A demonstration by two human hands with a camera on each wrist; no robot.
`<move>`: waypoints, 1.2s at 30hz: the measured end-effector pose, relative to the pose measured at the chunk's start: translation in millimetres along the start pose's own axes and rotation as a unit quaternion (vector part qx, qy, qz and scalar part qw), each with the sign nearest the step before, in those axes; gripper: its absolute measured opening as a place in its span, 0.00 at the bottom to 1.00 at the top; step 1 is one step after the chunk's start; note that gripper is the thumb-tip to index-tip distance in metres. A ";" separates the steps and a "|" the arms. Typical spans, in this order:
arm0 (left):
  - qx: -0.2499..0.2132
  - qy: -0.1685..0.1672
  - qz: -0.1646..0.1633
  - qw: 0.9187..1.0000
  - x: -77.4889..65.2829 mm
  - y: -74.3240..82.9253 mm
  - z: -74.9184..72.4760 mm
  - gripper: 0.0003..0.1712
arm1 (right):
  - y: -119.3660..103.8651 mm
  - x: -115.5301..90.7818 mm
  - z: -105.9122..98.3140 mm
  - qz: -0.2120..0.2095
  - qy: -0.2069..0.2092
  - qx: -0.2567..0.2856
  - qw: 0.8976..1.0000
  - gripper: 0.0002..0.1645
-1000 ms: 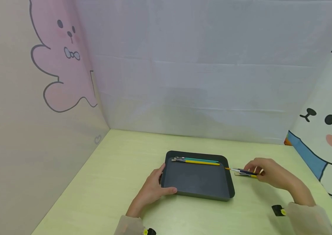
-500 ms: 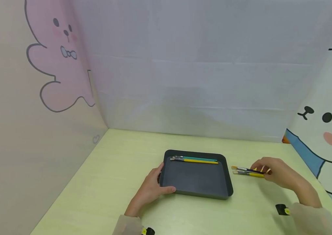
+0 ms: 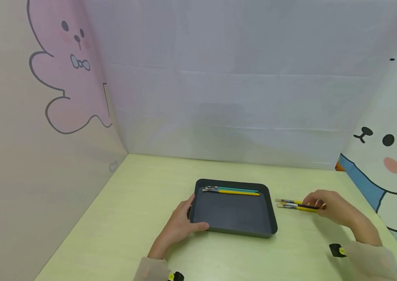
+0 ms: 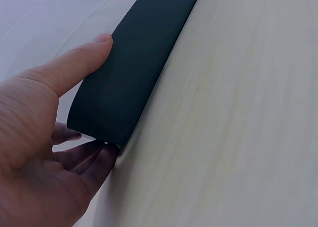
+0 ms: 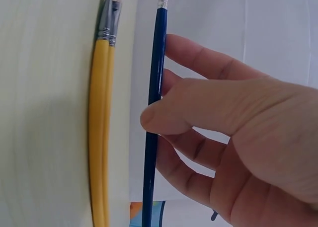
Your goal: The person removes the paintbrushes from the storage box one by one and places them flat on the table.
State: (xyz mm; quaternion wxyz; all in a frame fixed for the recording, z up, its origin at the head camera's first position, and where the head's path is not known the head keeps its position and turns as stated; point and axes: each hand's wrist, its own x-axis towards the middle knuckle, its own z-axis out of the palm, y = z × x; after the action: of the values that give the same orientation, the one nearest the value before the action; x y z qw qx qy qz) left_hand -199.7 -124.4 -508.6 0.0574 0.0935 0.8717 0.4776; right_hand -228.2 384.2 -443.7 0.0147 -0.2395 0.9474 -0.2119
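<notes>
A dark grey tray (image 3: 231, 212) lies on the table, with my left hand (image 3: 181, 222) gripping its near left corner. In the left wrist view the thumb presses the outer wall (image 4: 124, 73) while the fingers curl about the corner. To the right of the tray, my right hand (image 3: 333, 205) pinches a dark blue paintbrush (image 5: 156, 63) between thumb and fingers, bristles toward the tray. Two yellow paintbrushes (image 5: 99, 113) lie side by side on the table beneath it, partly hidden by the hand in the head view.
Inside the tray, along its far side, lie a yellow paintbrush (image 3: 238, 192) and a teal paintbrush (image 3: 235, 189); more slim handles may overlap there. A pale cloth wall (image 3: 233, 128) stands behind the pale yellow table (image 3: 114, 230), with cartoon-printed side walls.
My right hand has drawn the dark blue paintbrush right, away from the tray's right edge, and a second yellow paintbrush shows behind it. My left hand stays on the tray.
</notes>
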 end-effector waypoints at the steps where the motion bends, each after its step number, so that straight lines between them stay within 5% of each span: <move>1: -0.001 0.000 0.000 1.000 0.1 0.0 -0.1 0.69 | 1.4 0.6 1.4 -0.001 0.000 -0.003 1.000 0.27; 36: 0.008 -0.001 0.001 1.000 3.1 -3.1 0.2 0.69 | 14.6 7.2 21.3 0.019 -0.009 -0.023 1.000 0.25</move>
State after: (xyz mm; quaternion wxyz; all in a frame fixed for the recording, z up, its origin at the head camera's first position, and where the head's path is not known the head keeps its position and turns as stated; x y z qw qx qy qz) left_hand -203.1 -125.2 -511.3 0.0571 0.0950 0.8755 0.4703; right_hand -238.3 384.1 -468.5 0.0218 -0.2240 0.9561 -0.1877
